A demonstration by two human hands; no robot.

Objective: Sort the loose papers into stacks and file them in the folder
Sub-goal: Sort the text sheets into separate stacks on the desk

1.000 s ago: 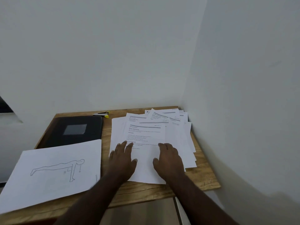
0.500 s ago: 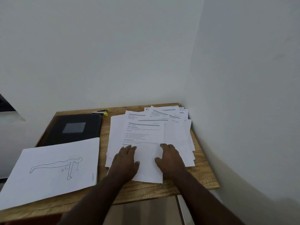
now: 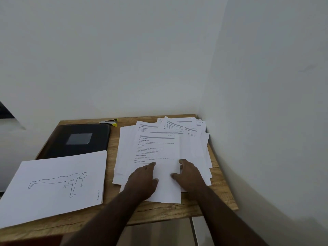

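Wooden desk top, set in a white wall corner; all positions below taken from the black folder, which lies closed and flat at the desk's far left, its long axis running away from the viewer, a grey label patch on its cover. Right of the folder, filling the desk's right half: the loose papers, a fanned, overlapping pile of printed sheets. Top sheet lies portrait, long axis running away from the viewer, headings at the far end, its near edge close to the desk's front edge. Sheets behind it splay out skewed toward the corner, headers angled right. Nearer than the folder, overlapping its near edge: a single drawing sheet, landscape, long axis left to right and slightly tilted, with a line figure in a push-up pose, head toward the right. Just past the folder's far right corner: a small black-and-yellow staple remover, lying against the wall line. Left hand rests palm down on the top sheet's lower left part, fingers extended and together, gripping nothing. Right hand lies at the top sheet's right edge, thumb on the sheet, fingers bent slightly at that edge; whether they pinch the paper or merely press on it, cannot tell. Both forearms bare.
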